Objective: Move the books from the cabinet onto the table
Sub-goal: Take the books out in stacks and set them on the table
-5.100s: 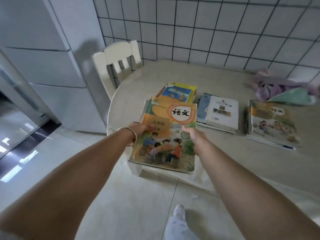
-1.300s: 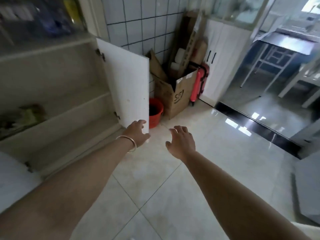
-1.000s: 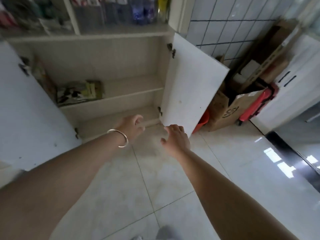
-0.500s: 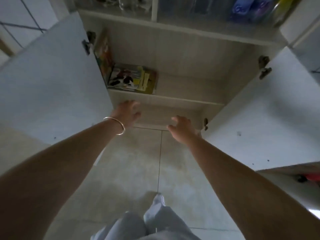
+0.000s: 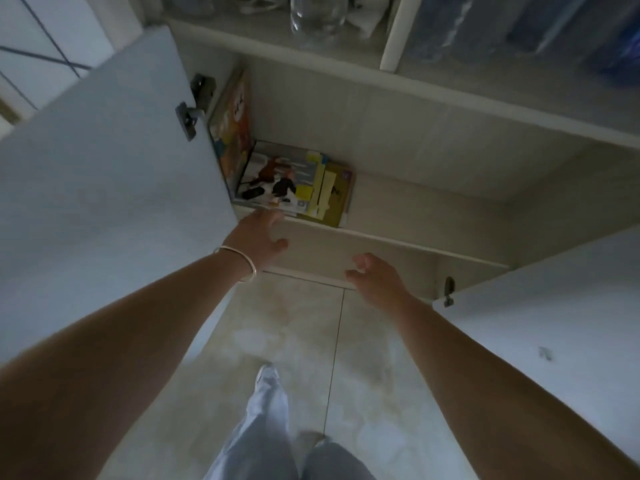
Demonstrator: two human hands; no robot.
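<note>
Both hands are extended toward an open cabinet and hold nothing. Left hand, with a thin bangle at the wrist, has its fingers loosely spread; the fingertips are at the front edge of the middle shelf, just below the lying book, and contact with the book cannot be confirmed. Right hand hangs lower, in front of the space under that shelf, fingers relaxed and slightly curled, touching nothing visible.

Books: one stack lies flat at the left end of the middle shelf, top cover showing figures and yellow patches. A second book, orange and yellow, stands on edge and leans against the cabinet's left inner wall, just beside the flat stack.

Cabinet doors: left door and right door both swung open, hinges visible. Upper compartment holds a clear glass vessel and blurred blue items.

Floor: pale tile. Person's light trouser legs appear at the bottom of the head view.
</note>
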